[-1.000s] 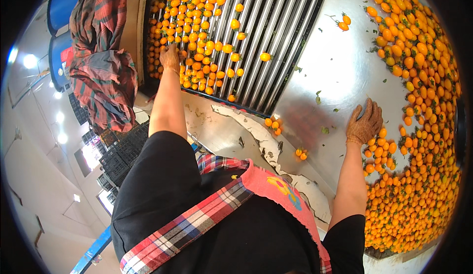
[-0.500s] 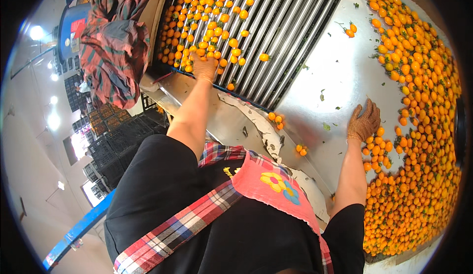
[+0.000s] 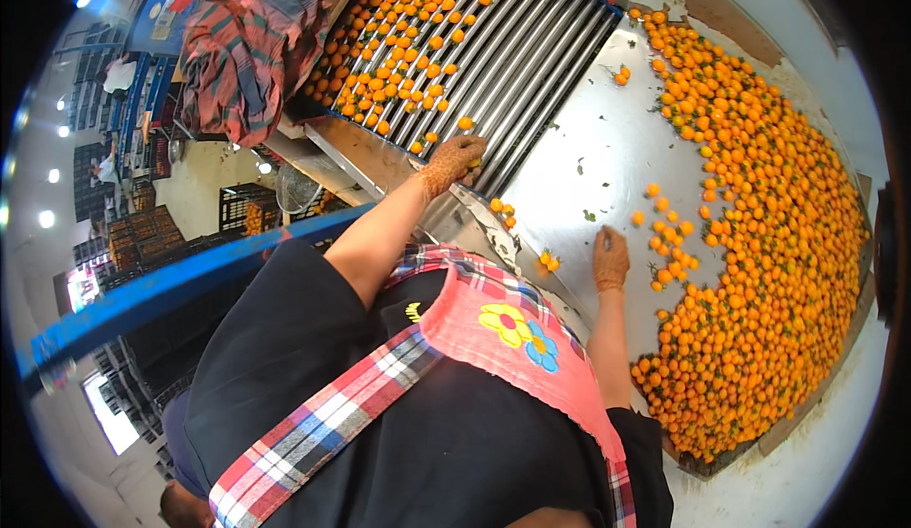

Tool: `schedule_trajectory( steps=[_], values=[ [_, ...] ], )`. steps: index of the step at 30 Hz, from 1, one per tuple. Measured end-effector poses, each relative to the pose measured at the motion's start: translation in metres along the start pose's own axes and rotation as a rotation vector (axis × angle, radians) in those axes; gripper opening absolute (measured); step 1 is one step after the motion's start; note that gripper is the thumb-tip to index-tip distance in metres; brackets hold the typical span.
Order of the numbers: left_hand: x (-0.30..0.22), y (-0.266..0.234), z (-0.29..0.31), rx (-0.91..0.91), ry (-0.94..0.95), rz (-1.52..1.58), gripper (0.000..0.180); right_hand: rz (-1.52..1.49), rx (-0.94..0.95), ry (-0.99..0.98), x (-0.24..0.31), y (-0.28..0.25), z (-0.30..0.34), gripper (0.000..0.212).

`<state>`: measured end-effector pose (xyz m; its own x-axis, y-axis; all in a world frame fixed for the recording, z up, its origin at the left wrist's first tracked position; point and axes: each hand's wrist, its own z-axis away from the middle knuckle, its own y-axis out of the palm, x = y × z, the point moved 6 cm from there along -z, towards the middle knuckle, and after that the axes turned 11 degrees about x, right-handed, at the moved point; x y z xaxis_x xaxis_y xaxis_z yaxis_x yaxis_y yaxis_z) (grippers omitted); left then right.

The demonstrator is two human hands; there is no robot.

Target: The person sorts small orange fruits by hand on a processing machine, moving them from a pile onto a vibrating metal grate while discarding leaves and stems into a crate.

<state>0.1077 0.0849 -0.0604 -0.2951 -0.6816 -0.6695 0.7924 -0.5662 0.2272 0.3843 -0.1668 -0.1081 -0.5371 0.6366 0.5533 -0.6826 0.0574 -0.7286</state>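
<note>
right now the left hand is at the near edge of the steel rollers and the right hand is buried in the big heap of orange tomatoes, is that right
Not quite: the head view shows the right hand over the metal sheet, left of the heap of orange tomatoes. The left hand is indeed at the near edge of the steel rollers.

Small, glossy orange oval tomatoes, some with green stem tops: a dense heap covers the right side of a shiny sheet-metal table; others lie loosely scattered across parallel steel rollers.
</note>
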Motion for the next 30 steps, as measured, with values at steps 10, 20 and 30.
schedule_trajectory(
  steps=[10, 20, 30],
  values=[
    [0.014, -0.033, 0.216, 0.139, -0.048, -0.519, 0.041, -0.016, -0.008, 0.406, -0.108, -0.048, 0.162, 0.041],
    [0.052, -0.123, 0.24, -0.401, -0.014, -1.213, 0.046, 0.319, -0.345, 0.557, -0.247, -0.077, 0.199, 0.039],
    [0.017, 0.01, 0.094, -0.192, 0.469, -1.29, 0.026, -0.255, -0.81, 1.257, -0.234, -0.109, 0.281, 0.057]
  ],
)
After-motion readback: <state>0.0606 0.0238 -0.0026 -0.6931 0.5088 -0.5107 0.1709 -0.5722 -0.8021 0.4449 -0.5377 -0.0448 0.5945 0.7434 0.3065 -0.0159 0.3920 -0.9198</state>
